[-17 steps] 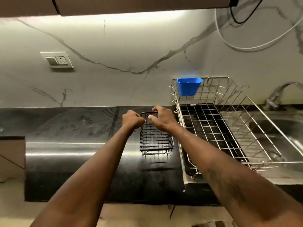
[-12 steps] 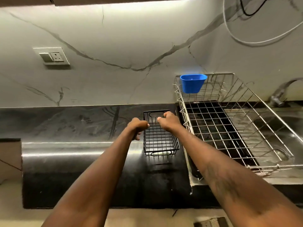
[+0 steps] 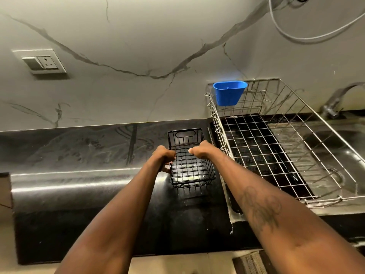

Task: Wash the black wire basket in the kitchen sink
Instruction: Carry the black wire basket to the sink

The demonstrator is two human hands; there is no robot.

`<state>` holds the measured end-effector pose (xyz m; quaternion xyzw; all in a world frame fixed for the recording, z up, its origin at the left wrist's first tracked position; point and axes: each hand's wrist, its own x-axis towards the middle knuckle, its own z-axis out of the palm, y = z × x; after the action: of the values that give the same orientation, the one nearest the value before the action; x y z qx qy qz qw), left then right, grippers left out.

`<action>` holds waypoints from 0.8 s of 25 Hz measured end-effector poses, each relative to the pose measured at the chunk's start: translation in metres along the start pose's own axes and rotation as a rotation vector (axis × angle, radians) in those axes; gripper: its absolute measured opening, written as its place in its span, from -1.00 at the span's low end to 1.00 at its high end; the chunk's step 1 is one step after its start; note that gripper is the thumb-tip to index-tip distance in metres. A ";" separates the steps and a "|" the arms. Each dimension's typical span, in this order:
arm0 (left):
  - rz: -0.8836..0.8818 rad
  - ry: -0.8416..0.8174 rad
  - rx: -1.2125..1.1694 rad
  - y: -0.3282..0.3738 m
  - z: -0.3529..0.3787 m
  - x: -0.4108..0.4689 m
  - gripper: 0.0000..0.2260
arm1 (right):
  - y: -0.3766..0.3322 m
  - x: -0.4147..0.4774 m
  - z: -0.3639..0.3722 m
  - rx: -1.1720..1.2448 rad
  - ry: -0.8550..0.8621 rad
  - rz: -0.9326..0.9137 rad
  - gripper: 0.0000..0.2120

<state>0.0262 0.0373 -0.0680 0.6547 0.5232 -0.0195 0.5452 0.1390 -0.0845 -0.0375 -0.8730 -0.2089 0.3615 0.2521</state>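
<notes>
Grey marble-veined wall [image 3: 138, 46] across the back, polished black stone countertop [image 3: 79, 151] below it. At the right, the stainless steel kitchen sink [image 3: 335, 147] with a big silver wire dish rack [image 3: 262, 95] sitting across its left part, so the open bowl is the far right bit under the curved metal tap [image 3: 339, 99]

Small black rectangular wire basket [image 3: 190, 167] is on the countertop just left of the rack, well short of the sink bowl. It's empty, with an oval handle cutout at each short end. Can't tell if it's resting on the stone or already just off it

Left hand [image 3: 163, 157] is curled over the left long rim, right hand [image 3: 201, 151] curled over the right long rim. Both are gripping the basket

Handling, my read:
- thin coated wire, so light and rigid – one hand could likely carry it
- open mesh won't hold water, but fingers can snag in the grid
- likely slick once wet or soapy – hook fingers through the end cutouts or round the top rim wire, not flat on the sides
- not fragile, though thin wire may bend if squeezed hard across the long sides
- the route to the bowl goes over or round the rack, so it needs a lift to clear that rim

Blue plastic tub [image 3: 229, 93] hangs on the rack's back left corner. White switch-and-socket plate [image 3: 42, 61] is on the wall far left

Writing: no brand, label or text readable anywhere. The right forearm has a tattoo, a pattern with no legible letters
</notes>
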 end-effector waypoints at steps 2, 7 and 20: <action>-0.016 -0.017 -0.016 0.001 0.001 -0.004 -0.87 | -0.001 0.003 -0.004 0.017 0.019 0.042 -0.25; 0.002 0.025 -0.007 0.009 -0.026 -0.012 -0.86 | 0.000 0.000 -0.007 0.117 0.094 0.060 -0.60; 0.023 0.108 0.032 0.070 -0.108 -0.104 -0.88 | -0.021 -0.057 -0.031 0.643 0.042 -0.186 -0.87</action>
<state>-0.0295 0.0575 0.0863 0.6693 0.5440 0.0135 0.5059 0.1212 -0.1085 0.0238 -0.7330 -0.1579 0.3665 0.5510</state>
